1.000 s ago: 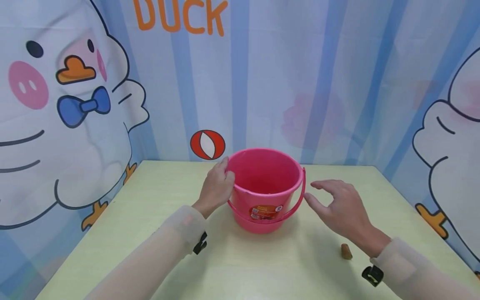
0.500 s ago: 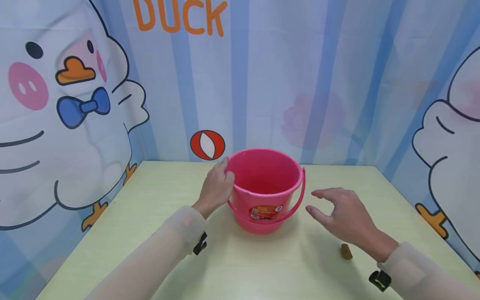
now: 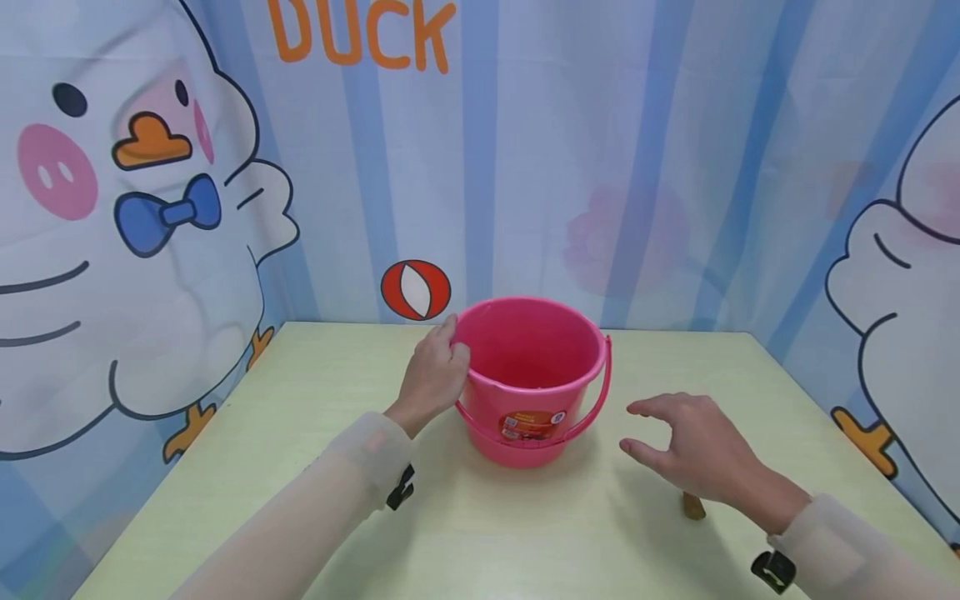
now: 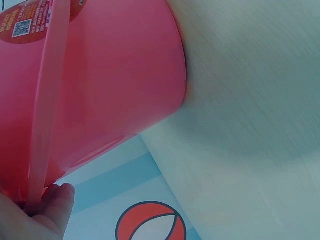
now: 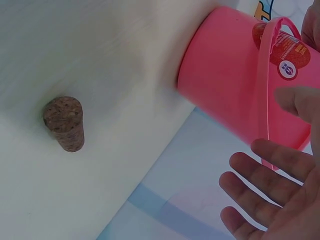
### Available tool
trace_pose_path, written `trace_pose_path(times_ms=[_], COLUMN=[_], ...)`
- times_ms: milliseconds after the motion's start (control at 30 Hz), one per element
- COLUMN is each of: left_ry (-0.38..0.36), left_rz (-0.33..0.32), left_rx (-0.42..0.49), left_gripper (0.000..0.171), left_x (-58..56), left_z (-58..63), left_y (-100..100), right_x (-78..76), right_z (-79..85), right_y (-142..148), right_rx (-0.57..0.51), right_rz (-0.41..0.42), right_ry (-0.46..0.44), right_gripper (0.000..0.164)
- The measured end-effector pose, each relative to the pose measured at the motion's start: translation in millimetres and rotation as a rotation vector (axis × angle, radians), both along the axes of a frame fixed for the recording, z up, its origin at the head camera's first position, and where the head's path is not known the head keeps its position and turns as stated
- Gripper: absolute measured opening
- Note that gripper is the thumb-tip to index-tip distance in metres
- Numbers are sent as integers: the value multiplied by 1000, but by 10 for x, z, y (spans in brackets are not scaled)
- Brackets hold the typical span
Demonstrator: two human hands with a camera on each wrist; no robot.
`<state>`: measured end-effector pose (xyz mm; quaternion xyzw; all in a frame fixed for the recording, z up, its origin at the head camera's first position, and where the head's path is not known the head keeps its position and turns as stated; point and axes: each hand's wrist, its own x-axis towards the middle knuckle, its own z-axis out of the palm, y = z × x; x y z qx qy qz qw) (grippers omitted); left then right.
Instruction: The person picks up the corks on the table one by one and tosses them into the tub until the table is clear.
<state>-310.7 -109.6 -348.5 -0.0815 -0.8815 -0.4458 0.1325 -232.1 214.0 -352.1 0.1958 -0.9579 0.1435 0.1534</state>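
A pink plastic bucket (image 3: 517, 417) stands upright on the table, its handle (image 3: 600, 408) hanging down across the front. My left hand (image 3: 431, 375) grips the bucket's left rim, the thumb on the inner side; in the left wrist view its fingers (image 4: 62, 200) wrap the rim by the handle's end. To the right of the bucket, my right hand (image 3: 701, 446) hovers apart from it with thumb and fingers spread and nothing between them. Below that hand lies a tapered brown cork stopper (image 5: 65, 122), partly covered by the hand in the head view.
The pale wooden table (image 3: 480, 533) ends at a striped blue curtain (image 3: 517, 150) printed with ducks and a red-and-white ball (image 3: 416, 290). An orange label (image 3: 528, 425) is stuck on the bucket's front. Black straps sit at both sleeves.
My right hand has drawn away from the bucket's handle, moving down and to the right toward the cork stopper. The left hand and the bucket have stayed in place.
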Motion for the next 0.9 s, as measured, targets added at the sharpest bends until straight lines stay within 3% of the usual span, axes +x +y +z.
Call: trace_pose_path(times_ms=[900], left_ry=[3], left_rz=[15], left_rx=[2], left_gripper=[64], left_x=[15], left_z=[11], left_y=[14], right_x=[-28], right_z=[-78], right_y=[305], right_rx=[176], right_rz=[-1], right_ry=[-292], right_gripper=[49])
